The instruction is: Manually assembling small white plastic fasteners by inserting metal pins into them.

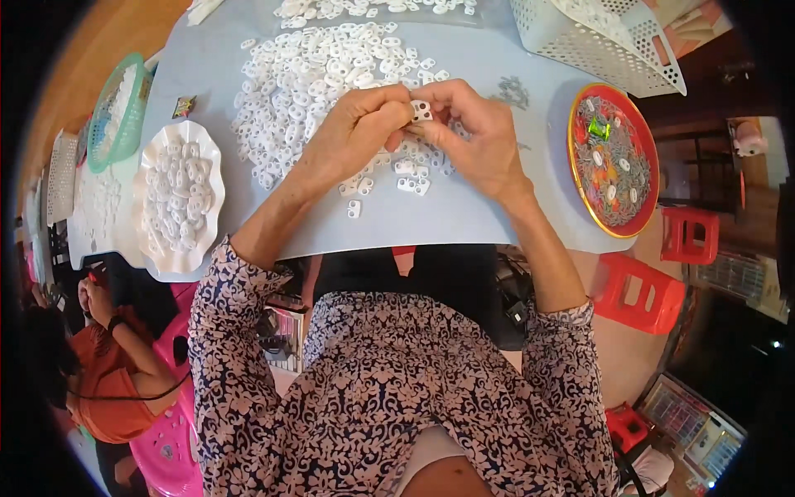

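Note:
A small white plastic piece with two dark round holes (421, 110) is pinched between my two hands above the table. My left hand (358, 128) grips its left side, fingers curled in. From the right, the thumb and fingers of my right hand (480, 128) close on it. Under and beyond my hands spreads a heap of similar white two-hole pieces (286, 99). Several more pieces (411, 184) lie loose on the near side, with a single one (354, 209) closer to me. Whether my fingertips also hold some smaller part is hidden.
A scalloped white dish (170, 263) of white pieces stands left, near a green basket (101, 149). To the right is a red round tray (573, 157) of small grey parts. A perforated grey basket (571, 58) stands back right. Red stools (642, 291) and a seated person (124, 381) flank the table.

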Demonstrator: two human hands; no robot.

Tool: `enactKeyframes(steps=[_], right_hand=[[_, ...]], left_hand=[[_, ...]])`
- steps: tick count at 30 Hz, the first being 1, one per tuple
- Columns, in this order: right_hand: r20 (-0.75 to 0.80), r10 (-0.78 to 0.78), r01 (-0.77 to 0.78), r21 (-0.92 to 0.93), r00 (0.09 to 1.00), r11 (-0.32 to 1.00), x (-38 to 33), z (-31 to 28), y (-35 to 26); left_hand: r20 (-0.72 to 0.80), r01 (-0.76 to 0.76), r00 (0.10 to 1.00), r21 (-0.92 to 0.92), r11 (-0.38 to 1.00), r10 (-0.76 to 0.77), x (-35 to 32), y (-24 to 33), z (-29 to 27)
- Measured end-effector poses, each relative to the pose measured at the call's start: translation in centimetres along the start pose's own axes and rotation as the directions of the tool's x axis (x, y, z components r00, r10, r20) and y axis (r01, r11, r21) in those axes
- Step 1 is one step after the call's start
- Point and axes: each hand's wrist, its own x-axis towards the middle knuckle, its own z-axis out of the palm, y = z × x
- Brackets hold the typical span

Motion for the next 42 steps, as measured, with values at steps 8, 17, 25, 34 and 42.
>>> enactKeyframes(steps=[8, 17, 25, 34, 42], right_hand=[[-0.017, -0.029, 0.026, -0.139, 0.999, 0.990, -0.2, -0.1, -0.6], [-0.024, -0.130, 0.125, -0.153, 0.991, 0.980, -0.1, -0.2, -0.6], [0.007, 0.133, -0.129, 0.276, 0.991, 0.952, -0.1, -0.8, 0.7], [-0.026, 0.247, -0.228, 0.309, 0.969, 0.924, 0.0, -0.5, -0.5], [-0.416, -0.146, -0.026, -0.381, 0.897, 0.924, 6.1, -10.6, -2.1]], left_hand=[[0.047, 0.000, 0.999, 0.018, 1.000, -0.001, -0.2, 0.2, 0.1], [0.034, -0.129, 0.991, -0.068, 0.989, 0.131, -0.4, 0.2, 0.7], [0.023, -0.106, 0.994, -0.030, 0.994, 0.107, -0.1, -0.3, 0.5], [-0.071, -0.103, 0.991, 0.158, 0.982, 0.116, -0.3, 0.1, 1.1], [-0.170, -0.138, 0.977, -0.021, 0.990, 0.132, -0.3, 0.4, 0.6]])
